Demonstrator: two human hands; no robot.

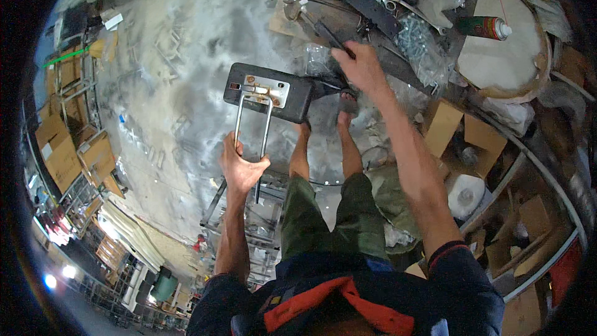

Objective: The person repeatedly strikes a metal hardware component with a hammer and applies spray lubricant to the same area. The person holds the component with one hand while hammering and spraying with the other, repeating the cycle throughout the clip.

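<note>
My left hand (241, 165) is closed around a bent U-shaped metal bar (265, 130). The bar joins a rusty light metal plate (264, 90) on a black padded rectangular piece (298, 102), which is held up above the floor. My right hand (364, 68) is farther forward and to the right, its fingers wrapped round a black-handled tool (329, 34) that points away to the upper left. Clutter lies behind the tool's far end, so its exact kind is unclear.
Wrenches (398, 6) and a clear bag of bolts (420, 43) lie at the upper right. A spray can (485, 27) rests on a round pale-topped stand (497, 62). Open cardboard boxes (463, 130) stand to my right, more boxes (59, 149) far left. My feet (347, 102) are on the stained floor.
</note>
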